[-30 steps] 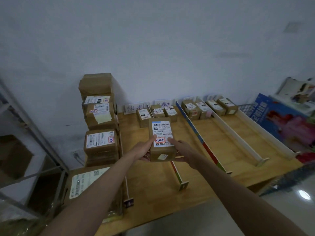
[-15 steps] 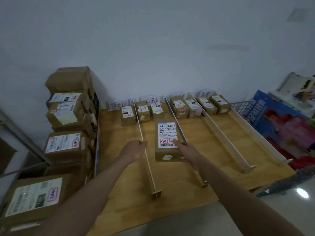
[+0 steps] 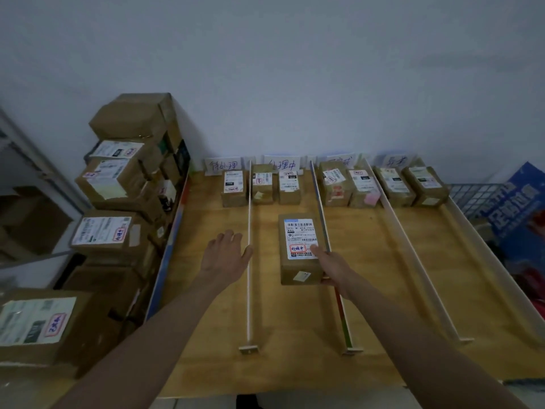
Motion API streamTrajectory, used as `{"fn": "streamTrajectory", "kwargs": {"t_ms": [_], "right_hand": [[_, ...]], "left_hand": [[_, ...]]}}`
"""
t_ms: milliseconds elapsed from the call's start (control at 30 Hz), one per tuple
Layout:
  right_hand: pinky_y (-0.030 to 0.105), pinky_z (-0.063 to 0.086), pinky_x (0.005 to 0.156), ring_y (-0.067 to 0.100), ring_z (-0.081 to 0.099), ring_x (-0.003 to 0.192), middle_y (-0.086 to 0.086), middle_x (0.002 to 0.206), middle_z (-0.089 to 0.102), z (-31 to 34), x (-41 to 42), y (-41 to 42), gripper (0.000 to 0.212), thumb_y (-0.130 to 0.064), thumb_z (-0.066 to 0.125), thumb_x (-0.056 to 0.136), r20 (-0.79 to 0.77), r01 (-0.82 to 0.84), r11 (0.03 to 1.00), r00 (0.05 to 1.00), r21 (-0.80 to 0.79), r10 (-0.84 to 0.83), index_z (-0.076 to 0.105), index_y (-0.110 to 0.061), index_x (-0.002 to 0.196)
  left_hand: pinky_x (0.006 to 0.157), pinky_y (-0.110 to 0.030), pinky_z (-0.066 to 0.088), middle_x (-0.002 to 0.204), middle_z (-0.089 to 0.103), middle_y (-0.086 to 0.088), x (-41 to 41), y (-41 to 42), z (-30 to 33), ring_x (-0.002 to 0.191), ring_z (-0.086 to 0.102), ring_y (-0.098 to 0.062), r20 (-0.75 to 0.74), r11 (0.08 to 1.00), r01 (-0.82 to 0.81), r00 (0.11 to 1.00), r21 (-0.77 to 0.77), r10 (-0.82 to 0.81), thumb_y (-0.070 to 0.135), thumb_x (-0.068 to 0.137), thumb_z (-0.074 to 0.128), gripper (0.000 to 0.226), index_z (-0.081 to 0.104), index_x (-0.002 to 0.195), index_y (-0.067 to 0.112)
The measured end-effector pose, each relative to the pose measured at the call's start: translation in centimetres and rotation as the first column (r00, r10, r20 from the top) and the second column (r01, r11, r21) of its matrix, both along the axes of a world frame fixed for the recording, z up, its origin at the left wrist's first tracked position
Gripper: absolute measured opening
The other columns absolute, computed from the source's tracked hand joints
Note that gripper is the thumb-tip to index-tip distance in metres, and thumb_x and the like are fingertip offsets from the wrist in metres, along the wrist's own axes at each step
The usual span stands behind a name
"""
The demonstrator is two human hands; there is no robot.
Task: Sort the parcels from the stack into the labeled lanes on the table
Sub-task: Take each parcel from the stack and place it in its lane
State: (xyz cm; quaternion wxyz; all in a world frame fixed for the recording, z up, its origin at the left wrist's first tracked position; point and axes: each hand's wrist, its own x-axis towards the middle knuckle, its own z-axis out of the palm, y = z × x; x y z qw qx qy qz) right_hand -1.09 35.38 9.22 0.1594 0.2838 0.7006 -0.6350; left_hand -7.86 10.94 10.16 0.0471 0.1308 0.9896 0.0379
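Observation:
A brown cardboard parcel with a white label and a red stamp lies in the second lane of the wooden table, against that lane's right divider. My right hand grips its right side, thumb on the label. My left hand hovers open over the first lane, touching nothing. The parcel stack stands to the left of the table. Two parcels sit at the far end of the second lane under a handwritten lane label.
One parcel sits in the first lane, two in the third and two in the fourth. Thin dividers separate the lanes. A wire basket and blue packaging lie right. A metal rack stands far left.
The parcel went from being held in both hands above the table down into the second lane. My left hand let go and moved left over the first lane.

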Motion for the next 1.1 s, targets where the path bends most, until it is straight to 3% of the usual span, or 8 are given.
{"fn": "streamTrajectory", "kwargs": {"t_ms": [133, 200, 300, 500, 700, 967, 1100], "right_hand": [[0.043, 0.056, 0.090, 0.026, 0.065, 0.104, 0.009, 0.119, 0.065, -1.6, -3.8, -0.2, 0.050, -0.051, 0.045, 0.100, 0.027, -0.019, 0.998, 0.999, 0.054, 0.017, 0.058, -0.011, 0.127], [0.047, 0.055, 0.095, 0.025, 0.067, 0.102, 0.008, 0.115, 0.068, -2.4, -5.5, -0.4, 0.049, -0.055, 0.043, 0.099, 0.024, -0.014, 0.998, 1.000, 0.060, 0.012, 0.062, -0.015, 0.121], [0.048, 0.054, 0.096, 0.023, 0.067, 0.098, 0.000, 0.099, 0.068, -3.6, -8.3, -0.8, 0.036, -0.053, 0.042, 0.100, 0.014, -0.013, 0.996, 1.000, 0.085, 0.012, 0.062, -0.024, 0.098], [0.045, 0.054, 0.095, 0.023, 0.065, 0.105, 0.008, 0.118, 0.068, -6.8, -15.3, -1.5, 0.057, -0.053, 0.038, 0.101, 0.029, -0.140, 0.976, 0.990, 0.166, 0.137, 0.063, -0.008, 0.126], [0.017, 0.047, 0.068, 0.010, 0.063, 0.095, 0.005, 0.117, 0.066, -9.6, -20.5, -2.5, 0.044, -0.038, 0.038, 0.106, 0.028, -0.168, 0.974, 0.986, 0.151, 0.165, 0.062, -0.007, 0.126], [0.021, 0.052, 0.077, 0.020, 0.064, 0.106, 0.009, 0.120, 0.068, -13.6, -24.0, -3.8, 0.041, -0.034, 0.042, 0.105, 0.052, -0.175, 0.973, 0.984, 0.151, 0.169, 0.063, -0.005, 0.126], [0.033, 0.052, 0.090, 0.021, 0.062, 0.110, 0.007, 0.122, 0.066, -14.2, -24.8, -4.4, 0.043, -0.038, 0.041, 0.105, 0.067, -0.164, 0.975, 0.985, 0.150, 0.156, 0.060, -0.006, 0.127]], "left_hand": [[0.104, -0.039, 0.039, 0.143, 0.046, -0.005, -2.7, -0.3, -1.2, 0.128, 0.046, -0.024, 0.021, 0.999, -0.048, 0.999, -0.005, 0.048, 0.050, 0.101, 0.035, 0.053, 0.048, 0.140, 0.017], [0.106, -0.039, 0.038, 0.146, 0.044, -0.005, -4.3, -0.3, -1.9, 0.131, 0.044, -0.024, 0.045, 0.997, -0.071, 0.996, 0.008, 0.071, 0.050, 0.101, 0.035, 0.053, 0.048, 0.141, 0.016], [0.108, -0.040, 0.036, 0.150, 0.039, -0.006, -6.7, -0.2, -3.0, 0.134, 0.041, -0.024, 0.057, 0.995, -0.092, 0.994, 0.038, 0.090, 0.048, 0.101, 0.037, 0.053, 0.047, 0.142, 0.016], [0.108, -0.038, 0.033, 0.151, 0.039, -0.005, -12.0, -0.2, -5.4, 0.134, 0.041, -0.024, 0.103, 0.994, -0.091, 0.991, 0.055, 0.085, 0.047, 0.101, 0.038, 0.053, 0.047, 0.143, 0.016], [0.111, -0.039, 0.031, 0.151, 0.040, -0.004, -17.0, -0.6, -8.4, 0.136, 0.039, -0.022, 0.174, 0.992, -0.111, 0.980, 0.053, 0.100, 0.047, 0.102, 0.038, 0.052, 0.045, 0.144, 0.018], [0.110, -0.037, 0.031, 0.150, 0.042, -0.003, -19.8, -1.0, -11.4, 0.135, 0.041, -0.022, 0.200, 0.993, -0.112, 0.975, 0.048, 0.101, 0.046, 0.102, 0.038, 0.051, 0.045, 0.144, 0.018], [0.109, -0.038, 0.033, 0.148, 0.043, -0.005, -20.2, -1.1, -11.6, 0.133, 0.043, -0.023, 0.196, 0.994, -0.098, 0.977, 0.055, 0.085, 0.045, 0.101, 0.040, 0.051, 0.046, 0.143, 0.016]]}}
